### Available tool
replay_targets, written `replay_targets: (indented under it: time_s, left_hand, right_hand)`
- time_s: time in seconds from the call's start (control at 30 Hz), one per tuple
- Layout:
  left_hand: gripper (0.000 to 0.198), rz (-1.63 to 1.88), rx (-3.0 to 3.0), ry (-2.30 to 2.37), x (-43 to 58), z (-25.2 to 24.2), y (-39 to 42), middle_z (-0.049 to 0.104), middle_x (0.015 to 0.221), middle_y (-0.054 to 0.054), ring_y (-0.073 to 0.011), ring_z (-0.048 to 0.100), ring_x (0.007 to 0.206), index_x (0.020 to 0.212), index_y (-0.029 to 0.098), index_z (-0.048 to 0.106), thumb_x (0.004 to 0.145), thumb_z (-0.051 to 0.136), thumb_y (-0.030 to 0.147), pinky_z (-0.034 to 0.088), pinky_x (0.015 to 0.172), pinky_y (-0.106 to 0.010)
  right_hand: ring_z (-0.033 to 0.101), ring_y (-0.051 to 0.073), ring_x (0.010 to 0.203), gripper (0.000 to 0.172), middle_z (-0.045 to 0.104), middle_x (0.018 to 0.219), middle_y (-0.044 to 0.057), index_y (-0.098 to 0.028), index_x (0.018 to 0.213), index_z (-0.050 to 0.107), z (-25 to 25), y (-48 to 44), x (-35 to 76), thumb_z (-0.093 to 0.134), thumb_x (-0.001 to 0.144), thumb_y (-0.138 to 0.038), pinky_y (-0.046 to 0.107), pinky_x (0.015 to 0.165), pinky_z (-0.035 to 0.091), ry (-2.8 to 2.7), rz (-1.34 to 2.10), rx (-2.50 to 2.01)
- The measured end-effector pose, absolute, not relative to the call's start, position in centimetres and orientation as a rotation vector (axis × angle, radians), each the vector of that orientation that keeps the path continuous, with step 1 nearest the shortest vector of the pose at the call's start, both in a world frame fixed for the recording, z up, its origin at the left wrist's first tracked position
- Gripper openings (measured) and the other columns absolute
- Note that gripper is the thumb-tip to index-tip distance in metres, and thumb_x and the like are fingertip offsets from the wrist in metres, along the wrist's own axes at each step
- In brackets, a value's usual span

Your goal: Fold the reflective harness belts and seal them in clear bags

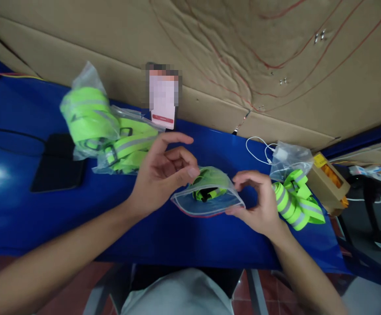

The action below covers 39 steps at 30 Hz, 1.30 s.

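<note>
A clear zip bag (184,202) lies mouth toward me on the blue table, its opening gaping. Inside it is a coiled neon-green reflective strap (215,192) with a black buckle. My right hand (259,203) has its thumb and curled fingers about the bag's right corner, holding its edge. Over the bag's left side, my left hand (164,168) has its fingers bent and apart, with the thumb tip near the bag's top; nothing shows in its grasp. To the right of my right hand lies a loose neon-green reflective strap (297,203) with grey stripes.
Bagged green straps (88,116) and another bag of straps (131,144) sit at the left. A phone (163,98) leans against the cardboard wall (111,39). A black tablet-like slab (57,164), white cable (251,148), plastic bag (291,159) and cardboard box (333,183) also lie around.
</note>
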<state>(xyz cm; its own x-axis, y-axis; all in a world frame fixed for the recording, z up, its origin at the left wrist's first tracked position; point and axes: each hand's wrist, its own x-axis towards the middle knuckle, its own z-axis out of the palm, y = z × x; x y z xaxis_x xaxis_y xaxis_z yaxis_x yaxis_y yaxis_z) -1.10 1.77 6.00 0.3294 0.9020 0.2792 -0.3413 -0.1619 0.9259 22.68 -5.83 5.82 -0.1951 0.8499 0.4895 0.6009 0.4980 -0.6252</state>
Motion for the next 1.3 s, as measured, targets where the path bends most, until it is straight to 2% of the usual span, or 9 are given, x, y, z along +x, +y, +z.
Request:
replay_targets:
  time_s: [0.1,0.2,0.3,0.4,0.53,0.63,0.87,1.07,1.3]
  left_hand:
    - [0.033,1.152,1.276,0.585,-0.8,5.3,1.6,0.07,0.088,-0.003,-0.0168,0.067,0.081,0.109,0.022,0.068,0.095,0.067,0.052,0.054,0.077,-0.03]
    - [0.066,1.019,1.34,0.449,-1.2,5.4,1.4,0.072,0.122,-0.012,-0.0287,0.066,0.118,0.125,0.022,0.07,0.088,0.062,0.075,0.05,0.105,-0.042]
    - [0.091,0.821,1.391,0.393,-1.3,5.7,1.3,0.064,0.144,-0.011,-0.0332,0.056,0.138,0.147,0.027,0.055,0.07,0.089,0.061,0.042,0.118,-0.046]
    - [0.079,0.734,1.186,0.548,-0.6,4.9,1.6,0.073,0.128,-0.007,-0.0264,0.068,0.12,0.145,0.027,0.056,0.075,0.091,0.039,0.05,0.108,-0.041]
    - [0.052,0.64,0.923,0.647,0.4,2.9,2.2,0.079,0.111,-0.009,-0.0242,0.072,0.107,0.118,0.015,0.075,0.079,0.086,0.047,0.05,0.102,-0.037]
    - [0.053,0.54,0.817,0.557,0.7,2.3,2.2,0.08,0.111,-0.012,-0.0281,0.072,0.108,0.115,0.014,0.077,0.082,0.082,0.055,0.051,0.099,-0.039]
    - [0.047,0.496,0.844,0.725,0.5,1.8,2.5,0.08,0.113,-0.013,-0.0262,0.074,0.104,0.108,0.012,0.08,0.079,0.085,0.049,0.052,0.099,-0.036]
    - [0.055,0.516,0.809,0.672,0.6,2.1,2.5,0.081,0.112,-0.01,-0.0272,0.074,0.109,0.125,0.017,0.074,0.09,0.07,0.059,0.055,0.092,-0.035]
    - [0.06,0.602,0.845,0.684,0.8,1.3,2.4,0.08,0.114,-0.011,-0.0272,0.074,0.108,0.137,0.018,0.066,0.095,0.064,0.06,0.056,0.095,-0.037]
  right_hand:
    - [0.073,0.017,0.088,0.021,0.075,0.099,0.004,-0.023,0.112,0.065,5.6,-6.0,21.9,0.073,0.093,-0.025,0.03,0.079,0.059,-1.953,0.409,-1.133]
    - [0.072,0.015,0.068,0.003,0.075,0.08,0.0,-0.024,0.1,0.066,5.5,-6.5,21.7,0.067,0.097,-0.023,0.028,0.066,0.058,-1.644,0.579,-1.176]
    - [0.066,0.015,0.047,0.022,0.069,0.062,-0.002,-0.023,0.088,0.061,5.7,-6.6,22.1,0.061,0.102,-0.04,0.028,0.051,0.054,-1.283,1.084,-1.205]
    - [0.064,0.014,0.044,0.031,0.068,0.057,-0.002,-0.02,0.086,0.066,5.7,-5.9,22.5,0.066,0.098,-0.049,0.024,0.047,0.051,-1.151,1.38,-1.278]
    - [0.064,0.012,0.044,0.041,0.065,0.054,-0.001,-0.016,0.092,0.074,4.9,-4.4,23.1,0.075,0.089,-0.057,0.021,0.048,0.051,-0.997,1.474,-1.359]
    - [0.066,0.013,0.048,0.048,0.067,0.055,0.0,-0.015,0.096,0.077,3.9,-3.4,23.7,0.077,0.085,-0.062,0.022,0.051,0.053,-0.94,1.614,-1.351]
    - [0.068,0.013,0.057,0.034,0.073,0.063,0.001,-0.019,0.088,0.079,1.8,-3.0,25.1,0.077,0.088,-0.052,0.025,0.063,0.055,-1.27,1.129,-1.487]
    - [0.069,0.015,0.064,0.033,0.077,0.077,0.003,-0.02,0.103,0.079,2.3,-3.6,25.5,0.078,0.087,-0.048,0.029,0.064,0.058,-1.285,1.245,-1.396]
    - [0.066,0.012,0.064,0.03,0.073,0.075,0.001,-0.019,0.097,0.073,2.0,-3.6,25.4,0.076,0.09,-0.047,0.026,0.064,0.054,-1.197,1.237,-1.417]
